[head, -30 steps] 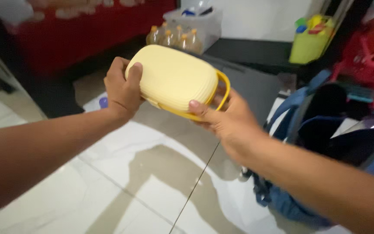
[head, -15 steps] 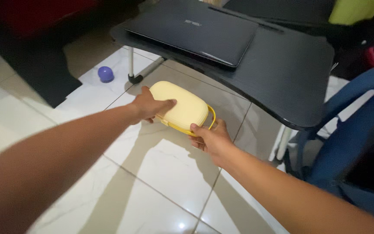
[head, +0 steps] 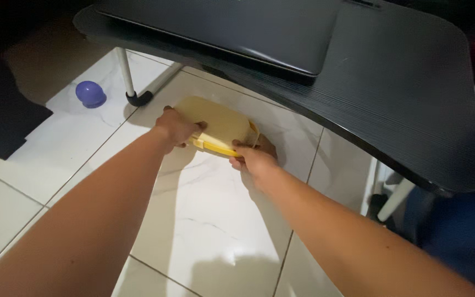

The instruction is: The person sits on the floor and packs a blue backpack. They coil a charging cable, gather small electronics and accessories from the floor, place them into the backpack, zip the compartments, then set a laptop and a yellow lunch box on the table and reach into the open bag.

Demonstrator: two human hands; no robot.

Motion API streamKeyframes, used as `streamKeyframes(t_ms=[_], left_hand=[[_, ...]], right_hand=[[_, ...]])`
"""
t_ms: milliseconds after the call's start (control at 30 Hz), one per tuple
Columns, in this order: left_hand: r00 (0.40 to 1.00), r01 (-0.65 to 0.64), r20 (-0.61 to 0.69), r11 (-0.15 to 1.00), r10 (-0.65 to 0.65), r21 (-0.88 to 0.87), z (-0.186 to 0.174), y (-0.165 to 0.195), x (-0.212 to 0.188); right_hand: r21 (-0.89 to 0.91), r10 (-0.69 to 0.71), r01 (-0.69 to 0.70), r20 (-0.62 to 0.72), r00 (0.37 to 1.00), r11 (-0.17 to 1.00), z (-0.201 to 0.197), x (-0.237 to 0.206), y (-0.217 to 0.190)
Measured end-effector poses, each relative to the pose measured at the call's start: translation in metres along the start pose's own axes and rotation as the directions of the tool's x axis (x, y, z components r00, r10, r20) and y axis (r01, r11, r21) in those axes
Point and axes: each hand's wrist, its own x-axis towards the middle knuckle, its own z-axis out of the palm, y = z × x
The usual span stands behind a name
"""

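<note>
Only package-type thing here is the pale yellow lunch box (head: 219, 125), a rounded rectangle with a brighter yellow band round its base, sitting on the white floor tiles mid-scene. The laptop (head: 237, 27) is far back on the low black table, lid closed, so no screen shows. No labels or signs.

Glossy marble-look floor tiles (head: 215, 231) — smooth matt plastic yellow box (head: 221, 124).
</note>
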Motion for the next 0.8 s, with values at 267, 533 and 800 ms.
streamKeyframes(t_ms=[267,533,800], left_hand=[[0.984,-0.113,-0.131,0.992,0.119,0.049,0.020,-0.021,0.035],[0.963,0.092,-0.269,0.970,-0.029,0.224,0.033,0.016,-0.032],[0.919,-0.389,0.020,0.895,0.394,0.217,0.027,0.078,-0.178]], right_hand=[[-0.364,-0.017,-0.011,-0.072,0.997,0.931,0.011,0.036,0.007],[-0.466,-0.032,-0.016,-0.094,0.995,0.885,-0.007,-0.007,-0.007],[-0.179,-0.388,0.425,0.207,0.898,0.887,-0.036,-0.169,-0.057]])
